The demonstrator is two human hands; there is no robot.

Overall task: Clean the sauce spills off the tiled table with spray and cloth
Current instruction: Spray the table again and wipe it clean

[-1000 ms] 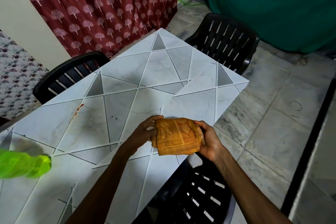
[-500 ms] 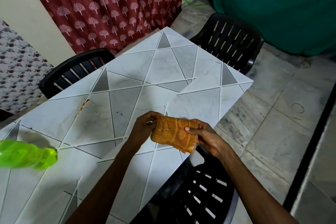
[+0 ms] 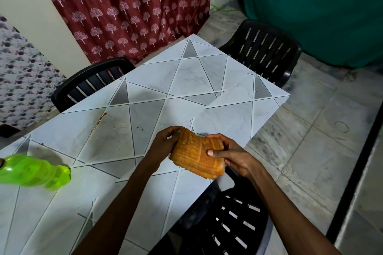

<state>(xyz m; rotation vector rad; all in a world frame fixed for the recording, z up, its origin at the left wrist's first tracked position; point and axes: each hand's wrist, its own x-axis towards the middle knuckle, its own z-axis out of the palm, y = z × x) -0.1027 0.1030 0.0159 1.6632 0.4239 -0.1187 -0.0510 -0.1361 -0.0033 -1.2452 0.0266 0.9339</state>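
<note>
A folded orange cloth (image 3: pixel 195 154) is held just above the near right part of the tiled table (image 3: pixel 176 80). My left hand (image 3: pixel 163 144) grips its left end and my right hand (image 3: pixel 231 154) pinches its right end, thumb on top. A red sauce streak (image 3: pixel 99 121) runs along a tile seam to the left of my hands, with small dark specks (image 3: pixel 141 129) near it. A bright green spray bottle (image 3: pixel 36 171) lies at the table's left edge, partly cut off by the frame.
Three black plastic chairs stand around the table: one at the far left (image 3: pixel 91 83), one at the far right (image 3: pixel 263 51), one right below my arms (image 3: pixel 230 221). A maroon patterned curtain (image 3: pixel 128 8) and a green curtain (image 3: pixel 315 10) hang behind. Marble floor (image 3: pixel 310 141) lies to the right.
The cloth has turned and folded tighter between my hands. My right thumb now lies across its top. Both hands stay over the same near part of the table.
</note>
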